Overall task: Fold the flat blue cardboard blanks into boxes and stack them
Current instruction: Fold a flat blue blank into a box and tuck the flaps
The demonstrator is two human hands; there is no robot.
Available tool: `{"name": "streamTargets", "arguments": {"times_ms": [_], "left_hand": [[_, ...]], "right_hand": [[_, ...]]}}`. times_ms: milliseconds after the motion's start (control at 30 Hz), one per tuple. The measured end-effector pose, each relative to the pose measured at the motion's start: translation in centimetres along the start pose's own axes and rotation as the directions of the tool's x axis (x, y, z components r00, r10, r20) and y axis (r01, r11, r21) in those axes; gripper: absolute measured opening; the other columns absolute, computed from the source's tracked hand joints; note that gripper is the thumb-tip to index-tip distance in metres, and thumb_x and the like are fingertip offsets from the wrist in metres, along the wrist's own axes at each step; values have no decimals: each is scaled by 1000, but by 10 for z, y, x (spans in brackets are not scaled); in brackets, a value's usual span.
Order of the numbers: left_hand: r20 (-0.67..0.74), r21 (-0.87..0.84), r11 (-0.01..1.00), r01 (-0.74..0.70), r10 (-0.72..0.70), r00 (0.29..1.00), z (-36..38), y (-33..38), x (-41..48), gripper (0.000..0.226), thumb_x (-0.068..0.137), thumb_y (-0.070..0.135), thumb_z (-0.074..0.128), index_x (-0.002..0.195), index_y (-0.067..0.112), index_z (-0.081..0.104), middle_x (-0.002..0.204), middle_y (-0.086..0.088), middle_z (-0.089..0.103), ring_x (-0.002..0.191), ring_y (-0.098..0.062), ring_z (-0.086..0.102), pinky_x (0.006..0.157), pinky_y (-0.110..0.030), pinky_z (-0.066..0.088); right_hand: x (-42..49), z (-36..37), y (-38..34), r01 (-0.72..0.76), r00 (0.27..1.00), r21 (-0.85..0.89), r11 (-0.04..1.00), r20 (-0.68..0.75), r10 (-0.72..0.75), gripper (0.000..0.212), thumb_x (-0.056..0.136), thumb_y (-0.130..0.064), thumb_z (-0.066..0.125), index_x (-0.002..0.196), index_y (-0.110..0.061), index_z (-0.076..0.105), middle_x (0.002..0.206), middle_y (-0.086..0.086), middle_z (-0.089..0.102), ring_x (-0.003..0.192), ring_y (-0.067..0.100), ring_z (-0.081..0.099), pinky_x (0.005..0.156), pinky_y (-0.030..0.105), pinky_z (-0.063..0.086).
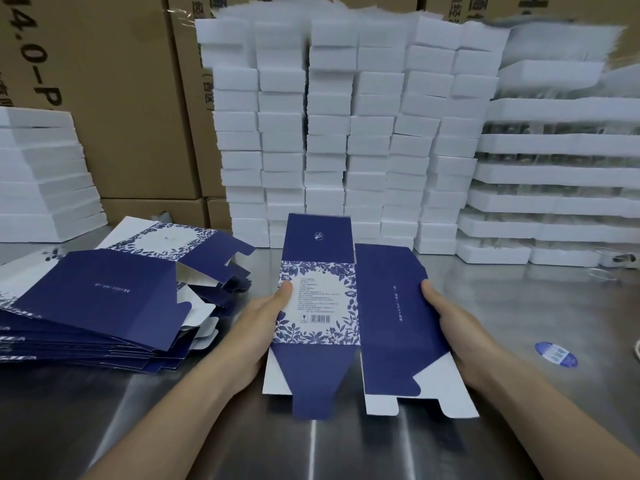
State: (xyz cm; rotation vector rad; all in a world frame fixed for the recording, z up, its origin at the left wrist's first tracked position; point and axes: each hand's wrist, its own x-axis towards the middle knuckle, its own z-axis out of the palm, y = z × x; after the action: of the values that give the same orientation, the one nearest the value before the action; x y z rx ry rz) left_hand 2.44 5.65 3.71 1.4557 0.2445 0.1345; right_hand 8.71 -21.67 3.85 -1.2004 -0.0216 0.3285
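I hold one flat blue blank [384,306] over the middle of the tabletop [519,306], near its front edge, printed side up. My left hand [266,306] pinches the floral panel's left edge, thumb on top. My right hand [446,313] grips the plain blue panel's right edge the same way. Holding opposite edges should let me push it open into a tube. The pile of unfolded blanks [97,299] lies by the left edge, within reach.

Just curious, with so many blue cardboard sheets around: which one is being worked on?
The sheet in the middle, held at its sides by the left hand and right hand. The others lie untouched in a pile to the left.
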Motion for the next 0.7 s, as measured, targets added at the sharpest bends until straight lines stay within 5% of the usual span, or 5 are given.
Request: {"name": "streamTargets", "arguments": {"times_ms": [133,267,500,567,700], "left_hand": [[-25,-133,989,58,-62,998,-5,3,2,44,100,57,61,113,21,82,116,-7,79,106,-31,77,100,-49,57],[-138,-100,994,41,-55,989,-8,1,6,44,103,61,51,102,25,76,90,-1,82,75,-22,80,52,-30,60],[-98,-291,956,37,-69,993,-4,5,0,45,101,61,55,113,23,79,109,-7,81,96,-30,79,87,-47,59],[-54,-221,974,44,-58,997,0,7,-2,48,102,60,54,121,23,77,116,-6,80,106,-30,77,98,-50,57],[-124,9,1000,3,-2,992,0,5,-4,47,110,49,44,120,16,76,111,-4,81,102,-25,78,90,-40,60]], "right_hand": [[-5,0,-3,-9,995,-74,997,95,16,38,97,-49,62,112,-21,83,128,9,75,114,27,75,80,36,65],[-10,0,-6,-40,982,-154,987,178,67,41,100,-48,62,121,-18,80,134,11,72,122,28,71,91,36,62],[-14,0,-9,-69,983,-244,967,147,107,42,97,-53,63,110,-18,84,125,13,76,108,31,77,77,37,64],[-11,-3,-9,-67,990,-202,977,112,91,42,94,-55,66,109,-19,84,124,13,77,106,32,77,73,37,64],[-8,-6,-9,-66,991,-153,986,103,82,50,83,-63,79,113,-24,83,125,10,77,109,31,77,82,44,65]]}}
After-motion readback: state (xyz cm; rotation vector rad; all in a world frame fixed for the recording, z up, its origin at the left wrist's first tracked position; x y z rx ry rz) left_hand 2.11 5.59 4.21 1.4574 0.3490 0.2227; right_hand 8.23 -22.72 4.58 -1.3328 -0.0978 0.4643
